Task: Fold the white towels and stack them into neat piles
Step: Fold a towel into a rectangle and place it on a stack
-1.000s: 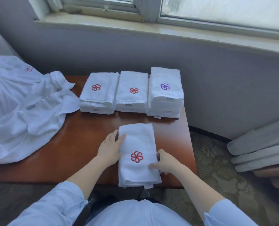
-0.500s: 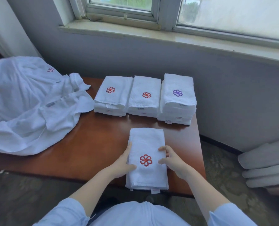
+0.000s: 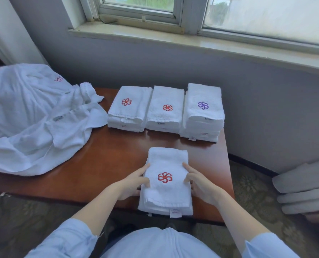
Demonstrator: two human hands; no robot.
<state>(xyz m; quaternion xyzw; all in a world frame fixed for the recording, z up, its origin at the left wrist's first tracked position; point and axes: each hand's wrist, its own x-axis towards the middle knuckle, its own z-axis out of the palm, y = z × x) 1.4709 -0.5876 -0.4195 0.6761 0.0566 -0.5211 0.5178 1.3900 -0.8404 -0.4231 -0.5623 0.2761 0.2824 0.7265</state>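
**Folded towel held from both sides, piles straight ahead at 12 o'clock**

The folded towel [image 3: 166, 194] lies at the near edge of the counter [image 3: 108, 161], its long axis running 12 to 6 o'clock, red logo up. The left hand [image 3: 132, 184] grips its 9 o'clock edge and the right hand [image 3: 202, 186] its 3 o'clock edge, so neither is nearer. Each hand's fingers [image 3: 144, 168] are narrowly spread, the upper ones lying over the top face; the lower ones seem to tuck under the side, though that is partly hidden. From the towel, the left pile [image 3: 128, 110] lies at 11 o'clock, the middle pile [image 3: 165, 116] at 12 and the taller, purple-marked right pile [image 3: 203, 116] at 1, all well apart from it. The unfolded heap [image 3: 33, 118] sprawls at 10 o'clock. The next move is probably a level lift forward onto a red-marked pile.
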